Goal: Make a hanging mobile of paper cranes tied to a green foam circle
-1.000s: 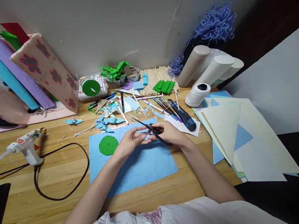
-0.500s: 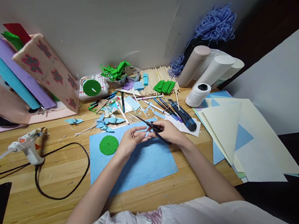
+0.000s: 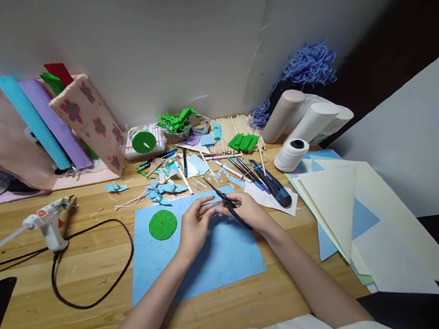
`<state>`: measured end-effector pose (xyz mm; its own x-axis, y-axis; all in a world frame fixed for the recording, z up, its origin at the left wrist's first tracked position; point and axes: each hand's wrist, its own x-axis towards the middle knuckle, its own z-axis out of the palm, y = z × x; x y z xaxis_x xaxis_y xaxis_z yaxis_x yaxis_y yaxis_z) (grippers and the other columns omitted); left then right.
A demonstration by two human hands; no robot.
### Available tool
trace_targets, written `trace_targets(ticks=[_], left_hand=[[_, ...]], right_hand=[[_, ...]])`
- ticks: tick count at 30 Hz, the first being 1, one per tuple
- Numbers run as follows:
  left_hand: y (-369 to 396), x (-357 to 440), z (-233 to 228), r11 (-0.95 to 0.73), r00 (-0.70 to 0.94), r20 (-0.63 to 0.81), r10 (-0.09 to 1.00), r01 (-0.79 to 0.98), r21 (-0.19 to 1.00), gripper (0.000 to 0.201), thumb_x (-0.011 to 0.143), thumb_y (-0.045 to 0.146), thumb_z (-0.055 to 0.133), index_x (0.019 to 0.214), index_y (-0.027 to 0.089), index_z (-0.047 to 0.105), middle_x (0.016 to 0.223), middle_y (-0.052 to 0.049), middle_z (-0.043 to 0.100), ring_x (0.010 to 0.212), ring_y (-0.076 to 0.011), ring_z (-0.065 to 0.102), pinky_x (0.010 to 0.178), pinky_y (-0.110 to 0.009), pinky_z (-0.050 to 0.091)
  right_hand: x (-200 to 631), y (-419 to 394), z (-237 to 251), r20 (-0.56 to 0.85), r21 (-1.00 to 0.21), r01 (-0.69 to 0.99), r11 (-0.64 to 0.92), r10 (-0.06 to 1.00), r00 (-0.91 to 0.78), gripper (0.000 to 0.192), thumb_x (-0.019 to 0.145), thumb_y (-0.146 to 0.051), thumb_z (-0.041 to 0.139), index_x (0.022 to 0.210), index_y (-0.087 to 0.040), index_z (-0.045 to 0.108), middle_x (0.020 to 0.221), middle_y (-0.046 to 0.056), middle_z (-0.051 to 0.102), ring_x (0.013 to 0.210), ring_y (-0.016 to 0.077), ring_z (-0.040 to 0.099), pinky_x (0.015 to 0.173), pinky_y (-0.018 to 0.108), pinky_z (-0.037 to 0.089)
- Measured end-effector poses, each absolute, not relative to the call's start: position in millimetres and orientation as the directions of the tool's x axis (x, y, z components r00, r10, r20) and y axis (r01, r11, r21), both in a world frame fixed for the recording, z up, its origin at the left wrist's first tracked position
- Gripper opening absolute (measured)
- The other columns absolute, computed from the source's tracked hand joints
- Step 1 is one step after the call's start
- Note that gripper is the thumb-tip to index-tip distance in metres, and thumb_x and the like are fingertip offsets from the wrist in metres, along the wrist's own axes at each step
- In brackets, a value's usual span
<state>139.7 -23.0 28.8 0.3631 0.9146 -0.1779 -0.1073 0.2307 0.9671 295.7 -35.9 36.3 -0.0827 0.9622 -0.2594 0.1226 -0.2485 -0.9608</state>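
Note:
My right hand (image 3: 243, 210) is wrapped round a pair of black scissors (image 3: 228, 201), its blades pointing up and to the left. Close beside it, my left hand (image 3: 197, 222) pinches a small piece of blue paper (image 3: 216, 205) between thumb and fingers; the fingertips of both hands nearly meet, so the paper is mostly hidden. Both hands are over a large blue sheet (image 3: 230, 263) on the wooden table. A green disc (image 3: 163, 225) with a small centre hole lies on that sheet, left of my left hand.
A hot glue gun (image 3: 51, 224) with its looped black cord stands at left. Folded blue paper cranes (image 3: 163, 189), pens and a blue utility knife (image 3: 274, 185) lie behind the sheet. Stacked paper (image 3: 391, 230) and a white thread spool (image 3: 291, 155) are at right.
The camera view has tilted, so the whole scene sits lower in the picture. Both hands stay close together over the blue sheet, with the scissors still in my right hand.

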Motion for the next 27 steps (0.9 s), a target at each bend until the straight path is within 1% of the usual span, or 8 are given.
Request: trace_targets(ticks=[3, 8, 11, 14, 17, 21, 23, 27], left_hand=[[-26, 139, 31, 0.145, 0.357, -0.110, 0.928, -0.072, 0.987, 0.027, 0.077, 0.025, 0.058, 0.102, 0.015, 0.057, 0.104, -0.010, 0.067, 0.098, -0.0205, 0.063, 0.085, -0.032, 0.049], [-30, 137, 26, 0.158, 0.352, -0.099, 0.931, -0.143, 0.977, 0.032, 0.079, 0.027, 0.058, 0.108, 0.017, 0.052, 0.102, -0.011, 0.068, 0.100, -0.0210, 0.062, 0.086, -0.033, 0.049], [-31, 136, 19, 0.126, 0.315, -0.067, 0.947, -0.170, 0.977, 0.034, 0.077, 0.026, 0.059, 0.109, 0.018, 0.051, 0.111, -0.011, 0.064, 0.099, -0.0206, 0.062, 0.085, -0.033, 0.049], [-29, 135, 12, 0.129, 0.306, -0.068, 0.950, -0.185, 0.974, 0.036, 0.075, 0.026, 0.062, 0.108, 0.018, 0.052, 0.119, -0.011, 0.058, 0.091, -0.0184, 0.065, 0.083, -0.031, 0.051], [-27, 133, 10, 0.232, 0.335, -0.154, 0.930, -0.207, 0.950, 0.039, 0.073, 0.033, 0.065, 0.106, 0.015, 0.055, 0.112, -0.012, 0.063, 0.087, -0.0186, 0.066, 0.080, -0.031, 0.052], [-30, 132, 12, 0.445, 0.435, -0.329, 0.838, -0.196, 0.874, 0.043, 0.071, 0.045, 0.064, 0.095, 0.010, 0.065, 0.092, -0.012, 0.070, 0.083, -0.0198, 0.066, 0.078, -0.031, 0.051], [-33, 133, 13, 0.496, 0.483, -0.345, 0.805, -0.226, 0.839, 0.042, 0.071, 0.047, 0.064, 0.092, 0.011, 0.067, 0.091, -0.011, 0.070, 0.087, -0.0190, 0.065, 0.080, -0.029, 0.049], [-37, 134, 9, 0.526, 0.469, -0.348, 0.812, -0.328, 0.784, 0.035, 0.063, 0.044, 0.071, 0.078, 0.012, 0.070, 0.084, -0.007, 0.071, 0.083, -0.0159, 0.064, 0.077, -0.023, 0.048]], right_hand=[[294, -37, 37, -0.228, -0.968, 0.125, -0.219, 0.971, -0.065, 0.028, 0.062, -0.037, 0.070, 0.074, -0.012, 0.064, 0.062, 0.001, 0.060, 0.064, 0.0158, 0.058, 0.061, 0.026, 0.044], [291, -38, 36, -0.164, -0.963, 0.210, -0.171, 0.985, 0.051, 0.030, 0.060, -0.036, 0.072, 0.077, -0.013, 0.065, 0.069, 0.003, 0.063, 0.068, 0.0180, 0.059, 0.063, 0.027, 0.045], [289, -40, 33, -0.120, -0.951, 0.287, -0.116, 0.993, 0.003, 0.026, 0.062, -0.035, 0.071, 0.075, -0.013, 0.065, 0.070, 0.003, 0.063, 0.069, 0.0178, 0.058, 0.062, 0.026, 0.044], [288, -40, 30, -0.106, -0.936, 0.340, -0.088, 0.994, -0.035, 0.021, 0.064, -0.033, 0.068, 0.070, -0.013, 0.063, 0.065, 0.001, 0.061, 0.065, 0.0164, 0.056, 0.058, 0.024, 0.041], [289, -40, 31, -0.079, -0.936, 0.346, -0.072, 0.997, -0.004, 0.017, 0.066, -0.029, 0.066, 0.071, -0.014, 0.062, 0.066, 0.001, 0.060, 0.065, 0.0160, 0.055, 0.058, 0.024, 0.041], [287, -43, 32, 0.014, -0.933, 0.359, -0.021, 0.996, 0.093, 0.008, 0.065, -0.021, 0.062, 0.070, -0.015, 0.060, 0.067, 0.001, 0.060, 0.064, 0.0157, 0.055, 0.058, 0.024, 0.041], [282, -47, 32, 0.108, -0.894, 0.445, 0.047, 0.988, 0.114, 0.003, 0.065, -0.016, 0.059, 0.066, -0.017, 0.057, 0.063, 0.000, 0.056, 0.061, 0.0146, 0.052, 0.055, 0.023, 0.039], [270, -55, 27, 0.326, -0.756, 0.615, 0.226, 0.944, 0.054, 0.009, 0.063, -0.010, 0.054, 0.064, -0.019, 0.054, 0.061, -0.001, 0.053, 0.059, 0.0137, 0.049, 0.054, 0.023, 0.036]])
